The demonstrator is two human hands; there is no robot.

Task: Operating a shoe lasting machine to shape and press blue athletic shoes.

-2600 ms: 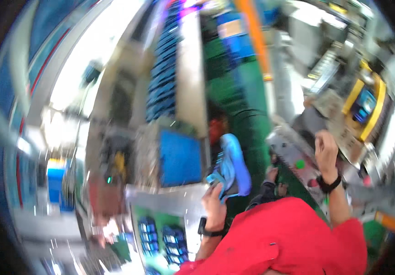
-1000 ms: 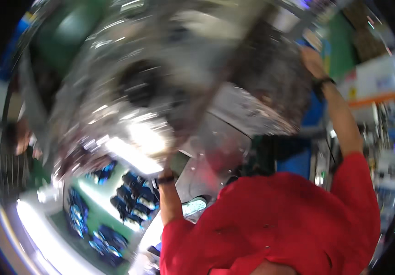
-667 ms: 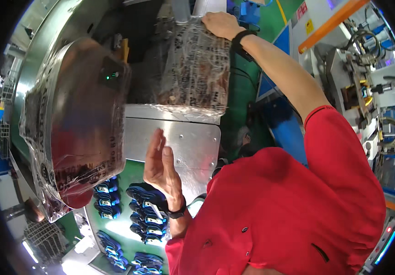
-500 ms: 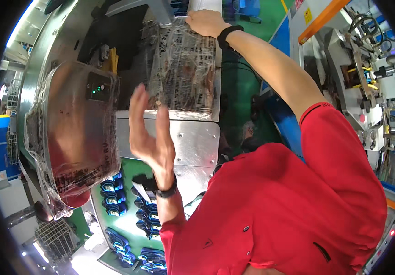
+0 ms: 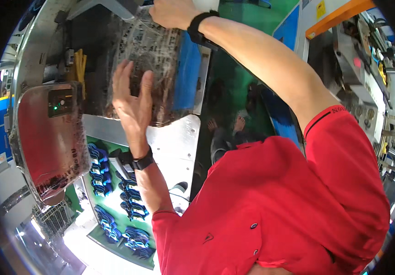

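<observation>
A film-wrapped metal control box (image 5: pixel 48 146) stands left of the left hand (image 5: pixel 132 111), whose fingers spread wide, empty, before a film-covered block (image 5: pixel 160 59); contact is unclear. Up-right of them, the right hand (image 5: pixel 174 13) curls at the block's top edge, perhaps steadying it; I cannot tell its grip.

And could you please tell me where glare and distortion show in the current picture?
Head view: glare washes out the white surface at lower left and brightens the metal plate; pale highlights streak the film-wrapped block; outer straight edges bend toward the black rim.
</observation>
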